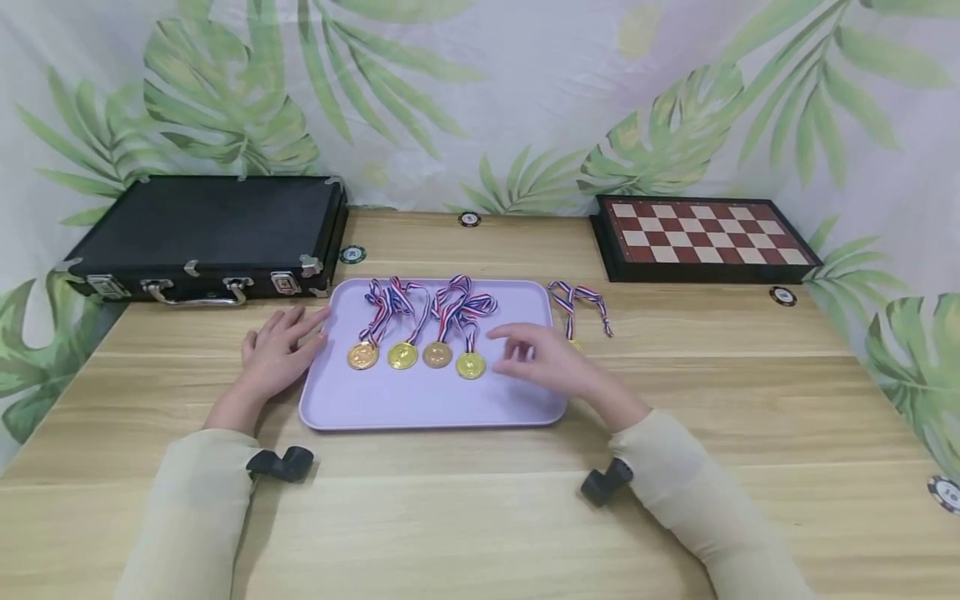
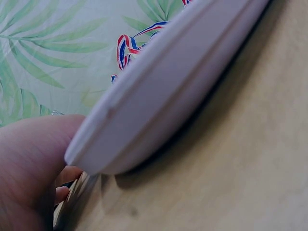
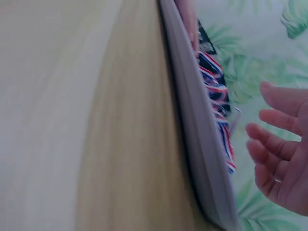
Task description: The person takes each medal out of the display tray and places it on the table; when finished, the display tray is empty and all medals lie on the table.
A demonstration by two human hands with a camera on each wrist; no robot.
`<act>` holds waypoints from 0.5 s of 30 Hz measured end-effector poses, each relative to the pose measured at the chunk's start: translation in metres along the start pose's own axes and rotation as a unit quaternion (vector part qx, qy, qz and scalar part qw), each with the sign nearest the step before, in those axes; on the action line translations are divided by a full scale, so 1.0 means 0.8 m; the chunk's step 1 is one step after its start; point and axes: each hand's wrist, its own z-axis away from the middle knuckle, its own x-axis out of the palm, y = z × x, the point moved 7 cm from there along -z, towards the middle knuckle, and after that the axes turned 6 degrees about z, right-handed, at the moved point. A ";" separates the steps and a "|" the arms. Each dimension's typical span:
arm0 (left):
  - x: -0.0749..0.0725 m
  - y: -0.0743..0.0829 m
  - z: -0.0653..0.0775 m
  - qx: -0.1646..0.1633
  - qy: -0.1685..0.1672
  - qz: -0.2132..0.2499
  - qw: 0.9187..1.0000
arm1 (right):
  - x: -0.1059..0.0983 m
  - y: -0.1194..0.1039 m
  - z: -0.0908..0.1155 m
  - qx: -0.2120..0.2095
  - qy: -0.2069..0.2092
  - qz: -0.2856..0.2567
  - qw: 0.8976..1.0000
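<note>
A lilac tray (image 1: 420,408) lies on the table. Along it runs a row of medals with striped ribbons: a copper-coloured medal (image 1: 362,356) leftmost, then a gold medal (image 1: 402,355), a bronze-toned medal (image 1: 437,354) and another gold medal (image 1: 470,365). My left hand (image 1: 279,354) rests against the tray's left rim, its thumb touching the edge in the left wrist view. Over the tray's right side, my right hand (image 1: 543,357) hovers with loosely bent fingers, holding nothing, close to the rightmost gold medal. Beyond it, one more ribbon (image 1: 581,293) lies off the tray, its medal mostly hidden.
A black case (image 1: 217,225) with metal latches stands at the back left. At the back right is a chessboard box (image 1: 705,237). Poker chips lie around, including a green chip (image 1: 352,254) by the case and a black chip (image 1: 783,296) below the chessboard.
</note>
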 end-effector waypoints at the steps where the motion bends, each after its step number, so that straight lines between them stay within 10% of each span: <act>1: 0.000 0.000 0.000 -0.001 0.000 0.001 1.000 | 0.009 -0.004 -0.006 -0.012 -0.012 0.015 1.000; 15: 0.001 -0.003 -0.001 -0.008 -0.002 0.004 1.000 | 0.057 0.015 -0.031 0.017 -0.034 0.147 0.988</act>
